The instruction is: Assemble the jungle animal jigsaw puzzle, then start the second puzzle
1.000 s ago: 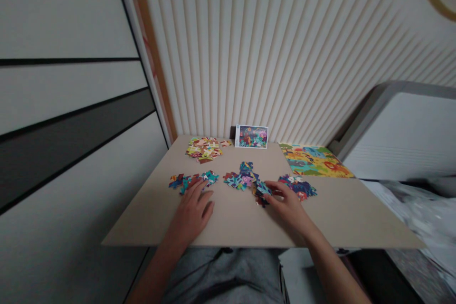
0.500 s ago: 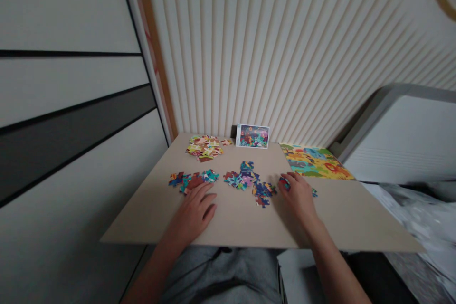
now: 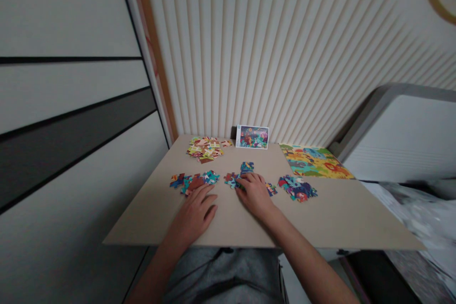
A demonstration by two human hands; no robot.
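Pleating in tall, cream-coloured ribs (image 3: pixel 228 57) rises behind the flat beige tabletop (image 3: pixel 233 225) where we have both hands. On its far right corner we see a yellow, green and orange flat animal picture (image 3: pixel 309 160); at the far left, a heaped pile of yellow, pink and brown cardboard pieces (image 3: pixel 204 148). Between them, at the back, leans a white-bordered card with a colourful printed scene (image 3: pixel 254 137).

Our bare right hand (image 3: pixel 257 197) reaches in diagonally from the near right, covering the middle of a blue, purple and teal cluster of cardboard puzzle pieces (image 3: pixel 247 167). Its fingers bend down onto the cluster, so we cannot tell whether they pinch a piece. The cluster runs mainly side to side, crossing our forearm's slant, with a short arm pointing away from us.

Our bare left hand (image 3: pixel 194 213) lies loosely open, fingertips at the near right side of a teal, brown and blue cluster of cardboard pieces (image 3: pixel 194 183), also longest sideways. We see nothing pinched there.

Right of our right hand, just beside the central cluster, sits a dark blue, red and teal pile of puzzle pieces (image 3: pixel 298 188); our right hand is the nearer to it. Beige surface shows between both hands and the near edge.
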